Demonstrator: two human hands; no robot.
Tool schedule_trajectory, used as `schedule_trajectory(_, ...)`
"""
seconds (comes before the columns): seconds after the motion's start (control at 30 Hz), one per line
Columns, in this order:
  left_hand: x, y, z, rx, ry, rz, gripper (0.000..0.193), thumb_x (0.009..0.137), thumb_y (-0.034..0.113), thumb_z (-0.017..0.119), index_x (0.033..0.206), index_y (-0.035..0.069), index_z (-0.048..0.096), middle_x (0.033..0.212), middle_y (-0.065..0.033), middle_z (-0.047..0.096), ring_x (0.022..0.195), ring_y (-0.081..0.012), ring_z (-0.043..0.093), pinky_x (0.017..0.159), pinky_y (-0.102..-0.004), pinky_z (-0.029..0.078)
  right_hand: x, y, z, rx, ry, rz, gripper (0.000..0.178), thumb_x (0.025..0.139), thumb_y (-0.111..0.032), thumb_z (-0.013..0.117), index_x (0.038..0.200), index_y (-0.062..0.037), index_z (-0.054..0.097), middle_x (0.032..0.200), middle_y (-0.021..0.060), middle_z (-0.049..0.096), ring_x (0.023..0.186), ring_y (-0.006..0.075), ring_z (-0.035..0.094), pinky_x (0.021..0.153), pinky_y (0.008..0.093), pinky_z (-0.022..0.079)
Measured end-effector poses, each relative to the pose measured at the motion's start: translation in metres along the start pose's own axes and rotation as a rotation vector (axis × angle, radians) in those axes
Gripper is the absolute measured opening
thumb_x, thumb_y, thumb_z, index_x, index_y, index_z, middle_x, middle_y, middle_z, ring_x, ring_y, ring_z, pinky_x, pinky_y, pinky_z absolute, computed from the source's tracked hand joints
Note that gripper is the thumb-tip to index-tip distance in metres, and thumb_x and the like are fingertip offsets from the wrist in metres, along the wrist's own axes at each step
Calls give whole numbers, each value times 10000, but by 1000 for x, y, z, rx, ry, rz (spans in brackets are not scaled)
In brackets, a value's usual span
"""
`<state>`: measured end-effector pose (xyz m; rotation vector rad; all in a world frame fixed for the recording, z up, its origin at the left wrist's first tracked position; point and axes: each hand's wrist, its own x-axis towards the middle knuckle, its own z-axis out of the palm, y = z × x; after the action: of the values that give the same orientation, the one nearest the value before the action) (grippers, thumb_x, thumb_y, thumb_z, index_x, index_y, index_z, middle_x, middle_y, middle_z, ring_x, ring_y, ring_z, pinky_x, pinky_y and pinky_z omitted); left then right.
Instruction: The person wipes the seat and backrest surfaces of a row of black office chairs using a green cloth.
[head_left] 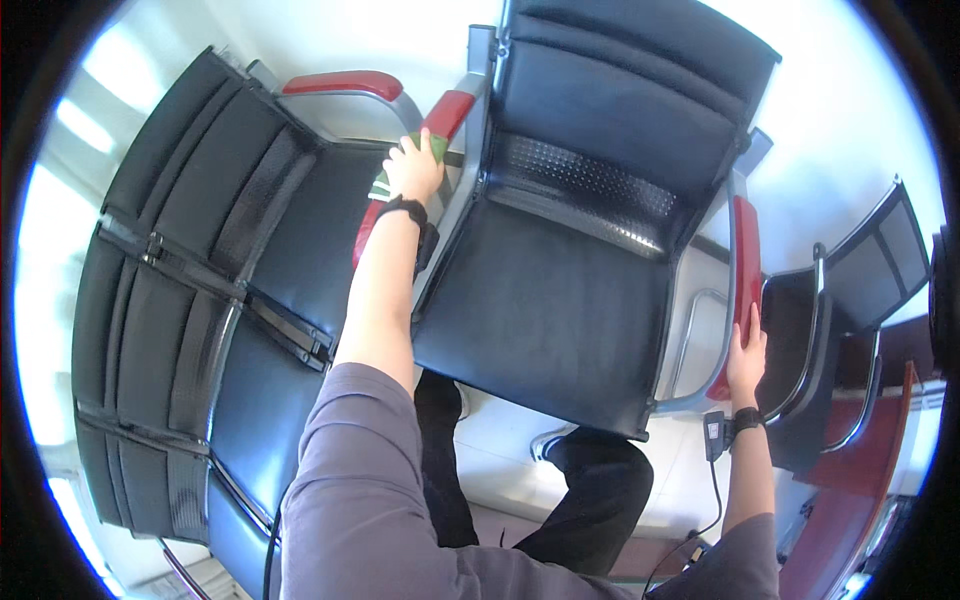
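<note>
A black chair with a padded seat and red armrests stands in front of me. My left hand lies over its left armrest, fingers curved round a green cloth with pale stripes. The cloth is pressed between my palm and the armrest, and part of it is hidden under the hand. On the other side, my right hand grips the front part of the right armrest, with fingers along the top. A dark band circles each wrist.
A row of joined black seats runs along the left, with another red armrest at its far end. A mesh-backed chair and a reddish-brown table stand at right. A cable with a grey box hangs by my right wrist.
</note>
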<state>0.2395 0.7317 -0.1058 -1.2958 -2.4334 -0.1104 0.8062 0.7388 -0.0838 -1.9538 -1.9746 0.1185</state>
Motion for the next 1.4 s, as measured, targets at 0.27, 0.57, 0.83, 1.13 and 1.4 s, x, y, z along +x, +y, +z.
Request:
schedule_trajectory(0.27, -87, -37, -39, -91, 11, -9, 604, 747, 267, 566, 1293, 143, 340, 1187, -171, 394, 943, -342, 472, 741, -456, 412, -3, 6, 9, 4, 9, 5, 509, 840, -346, 481, 1320, -298, 317, 1070, 177, 492, 951, 348, 538, 807, 421, 436)
schedule_trajectory(0.57, -151, -40, -39, -346, 384, -216, 535, 762, 203, 585, 1248, 109, 381, 1208, -167, 383, 1036, -325, 423, 862, -422, 353, 0, 12, 10, 28, 24, -28, 491, 839, -327, 485, 1309, -286, 346, 1073, 169, 498, 965, 340, 530, 831, 413, 417)
schedule_trajectory(0.83, -170, -35, 15, -856, 546, -653, 527, 873, 241, 449, 1292, -21, 264, 1272, -185, 386, 1202, -284, 344, 1008, -348, 244, 6, 21, 12, 98, 40, -94, 487, 841, -295, 504, 1306, -253, 368, 1070, 178, 504, 999, 328, 506, 881, 393, 375)
schedule_trajectory(1.13, -191, -76, 54, -2170, -12, -1494, 536, 884, 453, 349, 1226, 41, 362, 1260, -111, 404, 1169, -223, 366, 1002, -329, 255, 12, 29, 19, 293, 4, -180, 444, 868, -181, 483, 1296, -112, 389, 1211, 163, 488, 1074, 245, 486, 919, 319, 344)
schedule_trajectory(1.4, -225, -117, 100, -2154, -677, -1506, 492, 885, 394, 288, 1143, 4, 441, 1160, -153, 473, 1056, -286, 453, 925, -451, 340, 24, 58, 18, 289, -72, -181, 443, 905, -228, 443, 1313, -80, 355, 1331, 112, 369, 1202, 210, 354, 1005, 302, 235)
